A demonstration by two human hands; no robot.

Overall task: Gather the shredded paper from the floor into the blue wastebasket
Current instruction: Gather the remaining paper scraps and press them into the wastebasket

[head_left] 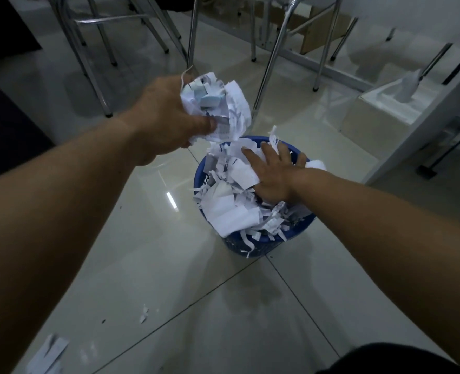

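A wad of shredded paper (218,106) is gripped in the left hand (164,114), fingers and thumb curled tight around it, and it is held up just above the far-left edge of the blue wastebasket (239,248). The basket is seen standing upright on the tiled floor (169,265), and it is packed to overflowing: a heap of shreds (229,211) is piled above the rim, with strips hanging over the near side. The right hand (272,176) is laid flat on top of that heap, fingers straight and spread apart, nothing clasped. Loose scraps (48,352) are left on the floor at the lower left, well apart from the basket. Metal chair legs (88,63) are seen beyond, and a tissue box (393,103) is seen at the right.
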